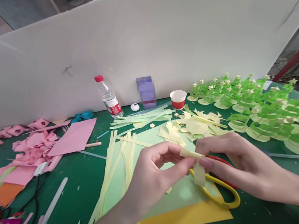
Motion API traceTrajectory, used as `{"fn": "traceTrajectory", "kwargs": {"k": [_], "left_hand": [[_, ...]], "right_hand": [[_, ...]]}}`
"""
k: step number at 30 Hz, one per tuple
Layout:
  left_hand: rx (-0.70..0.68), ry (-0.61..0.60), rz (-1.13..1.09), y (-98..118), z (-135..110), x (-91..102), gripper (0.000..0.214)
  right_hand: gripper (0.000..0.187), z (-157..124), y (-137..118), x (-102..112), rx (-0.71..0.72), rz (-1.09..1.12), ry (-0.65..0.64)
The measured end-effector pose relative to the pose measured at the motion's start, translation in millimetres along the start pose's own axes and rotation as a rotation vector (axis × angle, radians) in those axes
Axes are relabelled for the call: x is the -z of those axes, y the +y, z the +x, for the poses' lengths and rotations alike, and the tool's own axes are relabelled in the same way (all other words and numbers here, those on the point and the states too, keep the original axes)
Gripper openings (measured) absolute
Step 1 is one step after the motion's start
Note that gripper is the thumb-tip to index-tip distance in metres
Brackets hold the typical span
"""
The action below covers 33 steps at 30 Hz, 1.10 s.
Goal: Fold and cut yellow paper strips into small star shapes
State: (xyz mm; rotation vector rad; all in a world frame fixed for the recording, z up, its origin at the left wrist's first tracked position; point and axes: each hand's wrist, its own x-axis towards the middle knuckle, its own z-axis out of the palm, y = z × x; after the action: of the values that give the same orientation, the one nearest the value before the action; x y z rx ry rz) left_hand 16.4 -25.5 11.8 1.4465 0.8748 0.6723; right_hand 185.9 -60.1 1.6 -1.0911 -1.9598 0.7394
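Between my two hands is a short pale yellow paper strip (199, 174), folded over at its top with one end hanging down. My left hand (154, 179) pinches the fold between thumb and fingers. From the other side, my right hand (236, 163) pinches the same strip, its thumb close to the left thumb. Just under the hands lie scissors (233, 203) with yellow and red handles, partly hidden by my right hand. Beneath them are pale green paper sheets (162, 206) and a yellow-orange sheet (180, 218). Long pale yellow strips (128, 181) lie left of the hands.
Green paper spirals topped with stars (264, 108) crowd the right side. Yellow scraps (197, 124) lie behind my hands. A water bottle (110, 98) and paper cup (178, 99) stand by the white partition (155, 34). Pink paper (72, 136), a glue stick (53, 205) and a cable are left.
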Motion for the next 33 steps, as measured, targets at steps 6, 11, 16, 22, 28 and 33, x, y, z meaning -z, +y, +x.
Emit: {"fn": "traceTrajectory", "kwargs": {"k": [6,11,16,22,28,33], "left_hand": [[-0.040,-0.013,0.023,1.2,1.5,-1.2,0.007],[-0.021,-0.011,0.000,-0.2,0.0,0.9,0.012],[0.019,-0.033,-0.031,-2.0,-1.2,1.4,0.013],[-0.012,-0.047,-0.129,0.3,0.3,2.6,0.012],[-0.057,-0.048,-0.134,-2.0,2.2,6.9,0.012],[-0.065,-0.025,-0.039,-0.2,1.7,4.4,0.013]], "right_hand": [[0.034,2.0,0.9,-2.5,0.051,-0.038,-0.009],[0.030,2.3,2.9,-2.7,0.004,-0.001,-0.021],[0.029,2.2,3.9,-2.8,-0.043,0.127,-0.072],[0.028,2.3,3.5,-2.5,-0.068,0.167,-0.060],[0.028,2.0,5.1,-3.2,-0.121,0.149,-0.026],[0.033,1.5,5.4,-2.5,-0.155,0.087,-0.018]]}}
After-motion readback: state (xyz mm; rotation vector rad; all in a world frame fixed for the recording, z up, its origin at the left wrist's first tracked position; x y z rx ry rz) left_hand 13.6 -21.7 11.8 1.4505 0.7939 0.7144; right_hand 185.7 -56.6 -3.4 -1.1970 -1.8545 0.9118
